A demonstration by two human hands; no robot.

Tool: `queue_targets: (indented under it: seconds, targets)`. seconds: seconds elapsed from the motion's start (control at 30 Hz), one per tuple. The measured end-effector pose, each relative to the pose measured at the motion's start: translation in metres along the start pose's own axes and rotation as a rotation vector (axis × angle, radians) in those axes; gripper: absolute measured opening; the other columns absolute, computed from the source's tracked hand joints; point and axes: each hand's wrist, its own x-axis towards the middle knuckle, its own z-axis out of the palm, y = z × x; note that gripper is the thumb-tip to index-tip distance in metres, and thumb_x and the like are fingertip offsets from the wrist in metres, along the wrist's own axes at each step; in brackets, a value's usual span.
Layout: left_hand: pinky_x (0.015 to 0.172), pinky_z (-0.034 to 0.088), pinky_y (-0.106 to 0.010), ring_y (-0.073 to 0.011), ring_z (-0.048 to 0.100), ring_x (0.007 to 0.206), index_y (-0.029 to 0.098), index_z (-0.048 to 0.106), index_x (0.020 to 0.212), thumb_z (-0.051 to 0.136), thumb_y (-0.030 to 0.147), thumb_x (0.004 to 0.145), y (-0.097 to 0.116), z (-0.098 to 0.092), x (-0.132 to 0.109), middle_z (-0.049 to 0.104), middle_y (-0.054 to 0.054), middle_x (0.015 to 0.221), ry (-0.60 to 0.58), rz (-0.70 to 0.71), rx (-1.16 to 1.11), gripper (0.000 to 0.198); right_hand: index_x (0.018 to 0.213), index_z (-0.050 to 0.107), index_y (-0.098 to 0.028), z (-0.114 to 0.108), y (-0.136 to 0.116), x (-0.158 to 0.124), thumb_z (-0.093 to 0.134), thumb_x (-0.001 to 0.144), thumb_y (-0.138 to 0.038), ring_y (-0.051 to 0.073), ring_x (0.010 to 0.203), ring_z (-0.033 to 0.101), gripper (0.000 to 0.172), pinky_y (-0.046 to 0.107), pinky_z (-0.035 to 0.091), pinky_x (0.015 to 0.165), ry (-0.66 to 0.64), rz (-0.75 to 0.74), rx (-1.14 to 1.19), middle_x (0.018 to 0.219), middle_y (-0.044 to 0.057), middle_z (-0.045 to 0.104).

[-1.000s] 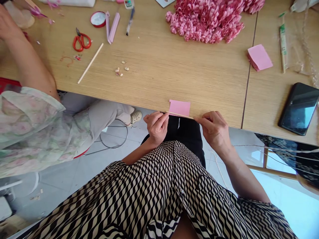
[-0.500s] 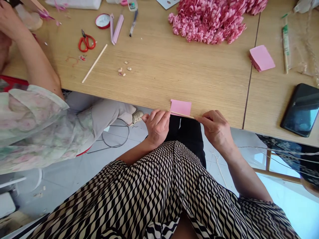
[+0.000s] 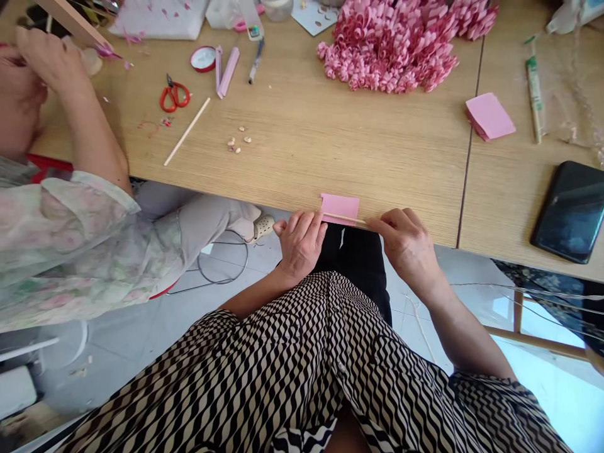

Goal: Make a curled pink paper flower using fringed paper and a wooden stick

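At the near edge of the wooden table [image 3: 302, 145], my left hand [image 3: 300, 242] and my right hand [image 3: 406, 242] each pinch one end of a thin wooden stick [image 3: 348, 219]. A small pink paper square [image 3: 340, 206] lies flat on the table with its near edge at the stick, partly wound around it. Both hands have their fingers closed on the stick's ends. A pile of curled pink paper rolls [image 3: 401, 44] sits at the far side of the table.
A stack of pink paper squares [image 3: 489, 116] and a dark phone [image 3: 569, 211] lie to the right. Red scissors [image 3: 174, 95], a second stick [image 3: 187, 131], a red tape roll [image 3: 203, 58] and a pen [image 3: 253, 60] lie at the left. Another person's arm [image 3: 85, 119] works there.
The pink square shows less height than before, as the stick has rolled slightly up over it. My hands stay at the stick's ends. The camera view has shifted a little.
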Motion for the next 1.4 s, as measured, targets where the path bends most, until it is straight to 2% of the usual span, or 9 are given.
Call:
queue_targets:
  seconds: [0.23,0.33,0.4,0.67,0.8,0.9,1.13,1.27,1.4]
  targets:
    - [0.085,0.03,-0.038,-0.0216,0.058,0.094,0.019,0.066,0.117,0.045,0.04,0.1,-0.002,0.002,0.004,0.069,-0.007,0.097,-0.056,-0.023,-0.027,0.034,0.101,0.067,-0.025,0.006,0.003,0.004,0.049,0.091,-0.011,0.019,0.083,0.05,0.025,0.034,0.044,0.072,0.108,0.059,0.09,0.092,0.006,0.065]
    - [0.083,0.029,-0.038,-0.0209,0.057,0.091,0.02,0.066,0.118,0.046,0.038,0.099,-0.003,0.005,0.007,0.069,-0.007,0.095,-0.046,-0.021,-0.002,0.033,0.095,0.068,-0.023,0.007,0.003,0.008,0.052,0.093,-0.019,0.019,0.082,0.051,0.017,0.033,0.046,0.073,0.089,0.037,0.145,0.09,0.006,0.066]
    - [0.084,0.029,-0.038,-0.0208,0.056,0.09,0.021,0.066,0.118,0.046,0.036,0.099,-0.003,0.007,0.008,0.068,-0.007,0.095,-0.047,-0.037,-0.019,0.032,0.091,0.068,-0.022,0.008,0.003,0.012,0.051,0.093,-0.02,0.018,0.08,0.051,0.017,0.032,0.045,0.072,0.064,0.041,0.176,0.087,0.006,0.066]
    - [0.085,0.032,-0.037,-0.0183,0.055,0.087,0.023,0.069,0.115,0.044,0.036,0.1,-0.006,0.006,0.01,0.066,-0.006,0.093,-0.004,-0.062,-0.059,0.033,0.081,0.064,-0.021,0.008,0.0,0.02,0.044,0.091,-0.011,0.017,0.076,0.049,0.024,0.031,0.038,0.065,-0.026,0.063,0.153,0.083,0.005,0.063]
    - [0.089,0.034,-0.037,-0.0182,0.058,0.095,0.023,0.067,0.121,0.041,0.037,0.101,-0.009,0.002,0.008,0.065,-0.007,0.098,0.026,-0.079,-0.107,0.035,0.079,0.063,-0.021,0.007,-0.001,0.021,0.043,0.088,-0.006,0.017,0.075,0.047,0.026,0.031,0.036,0.063,-0.05,0.058,0.091,0.082,0.005,0.062]
    - [0.09,0.034,-0.037,-0.0189,0.058,0.099,0.023,0.068,0.118,0.042,0.036,0.1,-0.01,-0.001,0.006,0.065,-0.007,0.097,0.055,-0.074,-0.097,0.034,0.079,0.062,-0.021,0.007,-0.001,0.021,0.043,0.088,-0.005,0.017,0.075,0.046,0.025,0.03,0.036,0.063,-0.051,0.05,0.06,0.081,0.004,0.062]
    - [0.089,0.031,-0.039,-0.0213,0.059,0.101,0.023,0.069,0.115,0.049,0.034,0.098,-0.008,-0.002,0.005,0.068,-0.007,0.096,-0.014,0.005,-0.025,0.029,0.08,0.061,-0.021,0.005,-0.001,0.021,0.045,0.088,-0.004,0.016,0.074,0.046,0.025,0.03,0.037,0.064,-0.061,0.035,0.044,0.08,0.004,0.061]
    - [0.09,0.032,-0.038,-0.0203,0.059,0.099,0.022,0.07,0.112,0.046,0.034,0.099,-0.009,0.0,0.007,0.068,-0.007,0.097,-0.022,-0.051,-0.106,0.03,0.079,0.061,-0.02,0.004,-0.001,0.021,0.045,0.087,-0.003,0.016,0.074,0.046,0.025,0.029,0.036,0.064,-0.061,0.038,0.033,0.08,0.004,0.062]
    - [0.088,0.036,-0.035,-0.0172,0.06,0.092,0.021,0.07,0.11,0.049,0.03,0.099,-0.015,0.003,0.015,0.067,-0.005,0.092,0.045,-0.112,-0.243,0.026,0.08,0.062,-0.02,0.004,-0.002,0.021,0.045,0.086,-0.002,0.016,0.074,0.046,0.026,0.029,0.036,0.063,-0.057,0.049,0.034,0.08,0.004,0.062]
